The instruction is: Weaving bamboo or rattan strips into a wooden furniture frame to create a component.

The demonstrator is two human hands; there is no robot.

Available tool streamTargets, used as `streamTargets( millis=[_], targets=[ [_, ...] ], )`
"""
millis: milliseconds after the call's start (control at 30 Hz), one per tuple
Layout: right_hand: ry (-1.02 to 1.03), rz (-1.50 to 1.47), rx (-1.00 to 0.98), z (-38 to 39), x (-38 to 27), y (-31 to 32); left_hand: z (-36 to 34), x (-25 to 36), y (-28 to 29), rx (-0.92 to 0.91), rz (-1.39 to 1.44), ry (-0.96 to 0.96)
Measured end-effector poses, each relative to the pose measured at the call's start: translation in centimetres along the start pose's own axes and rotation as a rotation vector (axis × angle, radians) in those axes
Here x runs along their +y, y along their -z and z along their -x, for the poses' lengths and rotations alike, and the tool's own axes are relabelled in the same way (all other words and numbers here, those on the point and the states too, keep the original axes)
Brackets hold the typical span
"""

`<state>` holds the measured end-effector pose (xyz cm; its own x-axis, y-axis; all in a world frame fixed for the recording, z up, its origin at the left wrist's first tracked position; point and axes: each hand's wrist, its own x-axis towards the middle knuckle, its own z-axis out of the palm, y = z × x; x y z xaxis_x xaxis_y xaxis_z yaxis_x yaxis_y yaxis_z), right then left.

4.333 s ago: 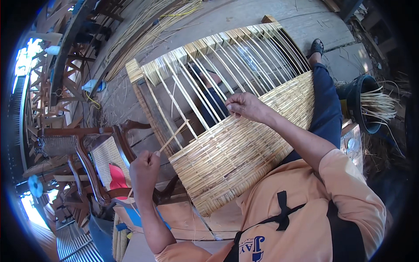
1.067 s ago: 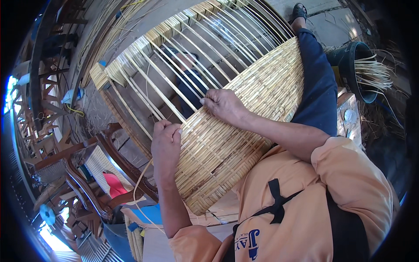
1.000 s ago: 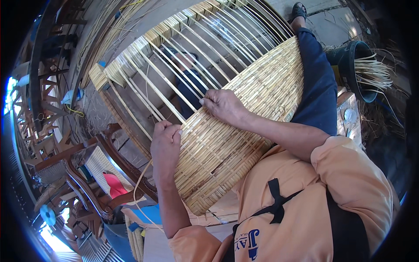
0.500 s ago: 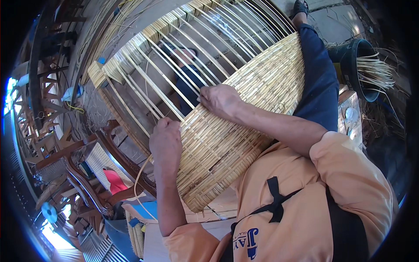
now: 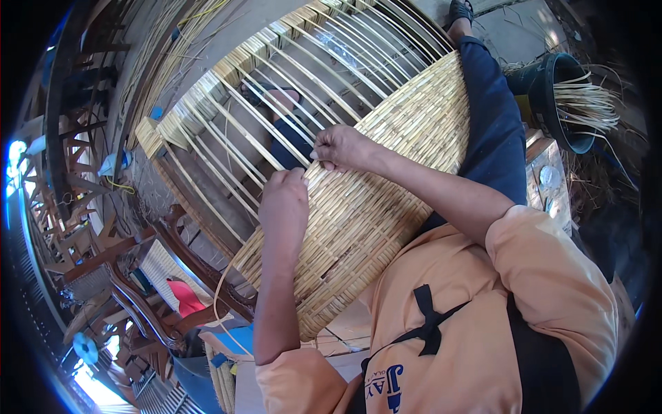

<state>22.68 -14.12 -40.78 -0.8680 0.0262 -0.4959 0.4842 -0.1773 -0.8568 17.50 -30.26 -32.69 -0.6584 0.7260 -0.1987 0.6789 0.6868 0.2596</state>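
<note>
A large cane panel [image 5: 372, 186] lies across my lap, tightly woven on the near side. On its far side, bare cane strips [image 5: 231, 127] run across to a cane-wrapped frame rail [image 5: 224, 65]. My left hand [image 5: 284, 200] is closed at the edge of the weave, its fingers curled over a cane strip. Close on its right, my right hand [image 5: 339, 148] pinches the same edge between thumb and fingers. The fingers mostly hide the strip there. A loose cane strand [image 5: 219, 293] loops down from the panel's left corner.
On the right stands a dark bucket [image 5: 552, 103] holding a bundle of cane strands [image 5: 585, 103]. Carved wooden chair frames [image 5: 148, 297] and a red cloth [image 5: 185, 297] are at the left. My leg [image 5: 493, 117] stretches along the panel's right side.
My left hand has slid right along the weave's edge, nearer to my right hand. The right hand has shifted slightly upward. The whole view has turned a little.
</note>
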Motion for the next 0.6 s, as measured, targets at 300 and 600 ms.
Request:
streamTargets(
  millis=[300,600],
  targets=[
    [0.020,-0.148,-0.012,-1.8,0.3,1.3,-2.1,0.2,-0.9,-0.070,0.079,0.339],
    [-0.148,0.258,-0.365,-5.7,-1.7,1.2,-3.7,-0.4,-1.3,-0.102,-0.042,0.427]
  ],
)
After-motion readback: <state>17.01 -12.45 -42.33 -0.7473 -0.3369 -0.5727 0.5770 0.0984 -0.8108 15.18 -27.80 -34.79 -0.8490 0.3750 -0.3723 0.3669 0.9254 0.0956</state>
